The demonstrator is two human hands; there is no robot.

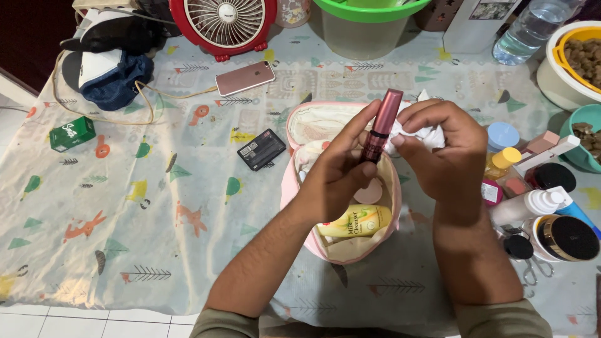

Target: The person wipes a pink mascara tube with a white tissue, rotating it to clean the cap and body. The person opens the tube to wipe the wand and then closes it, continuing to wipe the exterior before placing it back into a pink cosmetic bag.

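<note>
Patterned cloth (156,206) | left hand (338,172) grips pink lip tube (380,125) | right hand (441,150) clasps white tissue (426,138), wiping seemingly midway | pink pouch (294,188) open, partly packed

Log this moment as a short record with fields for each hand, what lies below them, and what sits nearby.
left hand: left hand holds a pink tube upright
right hand: right hand clutches a white tissue against the tube
below: open pink pouch holding a yellow bottle
left of pouch: black card, phone, green box
right of pouch: jars and bottles, scissors
surface: patterned cloth
</note>
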